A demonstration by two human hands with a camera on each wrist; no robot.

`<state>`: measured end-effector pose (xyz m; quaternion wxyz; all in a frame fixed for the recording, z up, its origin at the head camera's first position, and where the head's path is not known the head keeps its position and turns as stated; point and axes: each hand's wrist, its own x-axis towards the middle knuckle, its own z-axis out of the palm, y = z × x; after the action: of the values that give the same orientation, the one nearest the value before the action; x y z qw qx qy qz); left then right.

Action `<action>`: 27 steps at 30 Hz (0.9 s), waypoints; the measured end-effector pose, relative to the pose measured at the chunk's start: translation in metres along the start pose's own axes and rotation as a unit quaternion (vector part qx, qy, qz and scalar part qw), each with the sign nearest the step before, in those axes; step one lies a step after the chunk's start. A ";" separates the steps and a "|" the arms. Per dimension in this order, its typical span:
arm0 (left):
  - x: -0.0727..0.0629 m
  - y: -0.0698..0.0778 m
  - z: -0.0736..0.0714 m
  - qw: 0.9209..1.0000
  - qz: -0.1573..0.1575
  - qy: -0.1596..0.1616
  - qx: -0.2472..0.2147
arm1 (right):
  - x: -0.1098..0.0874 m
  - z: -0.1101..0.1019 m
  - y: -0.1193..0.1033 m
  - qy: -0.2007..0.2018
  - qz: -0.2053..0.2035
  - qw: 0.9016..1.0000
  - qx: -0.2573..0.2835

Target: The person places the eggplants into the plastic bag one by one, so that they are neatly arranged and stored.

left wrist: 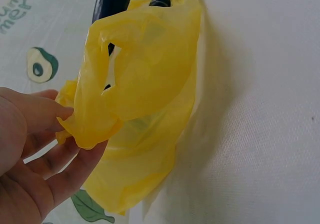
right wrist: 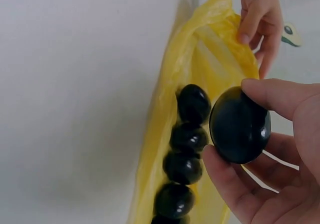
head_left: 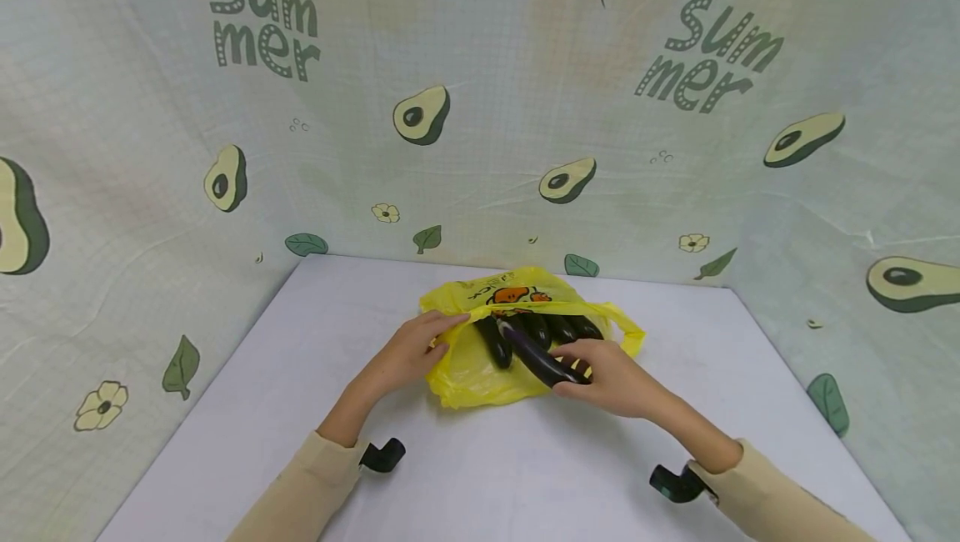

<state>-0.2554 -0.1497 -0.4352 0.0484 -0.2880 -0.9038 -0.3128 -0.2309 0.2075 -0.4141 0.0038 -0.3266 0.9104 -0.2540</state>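
A yellow plastic bag (head_left: 480, 383) lies on the table with its mouth toward me, several dark eggplants (head_left: 536, 329) side by side inside it. My left hand (head_left: 408, 350) pinches the upper edge of the bag's mouth at its left end; the left wrist view shows thumb and fingers on the thin yellow film (left wrist: 150, 79). Near the opening, my right hand (head_left: 611, 379) grips one more eggplant (head_left: 536, 358) by its rounded end, its stem end pointing into the bag. In the right wrist view that rounded end (right wrist: 237, 126) sits between thumb and fingers, beside the row of others (right wrist: 182, 166).
A white cloth covers the table (head_left: 480, 475). Behind it and at both sides hangs a pale curtain (head_left: 480, 50) printed with avocados, leaves and lettering. Black camera mounts (head_left: 384, 454) sit at both wrists.
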 end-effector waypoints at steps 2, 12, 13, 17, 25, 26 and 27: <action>0.000 0.000 0.000 1.000 0.000 -0.001 0.000 | 0.001 0.004 -0.001 -0.002 0.004 1.000 0.002; 0.001 -0.001 0.000 1.000 -0.005 -0.001 0.001 | 0.012 0.022 -0.002 -0.004 0.005 1.000 0.018; 0.001 -0.001 0.000 1.000 -0.005 -0.001 0.001 | 0.013 0.023 -0.002 -0.002 0.004 1.000 0.019; 0.000 -0.001 0.000 1.000 -0.001 -0.001 0.003 | 0.017 0.029 -0.003 0.001 0.006 1.000 0.020; 0.000 -0.001 0.000 1.000 -0.001 0.003 0.002 | 0.027 0.036 -0.009 -0.003 0.017 1.000 0.024; 0.000 -0.001 0.000 1.000 -0.001 0.003 0.002 | 0.028 0.037 -0.010 -0.003 0.017 1.000 0.024; 0.000 -0.001 0.000 1.000 -0.002 0.003 0.002 | 0.030 0.038 -0.011 -0.002 0.016 1.000 0.024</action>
<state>-0.2559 -0.1507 -0.4359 0.0514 -0.2854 -0.9048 -0.3119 -0.2414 0.1656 -0.4373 0.0172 -0.3123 0.9090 -0.2755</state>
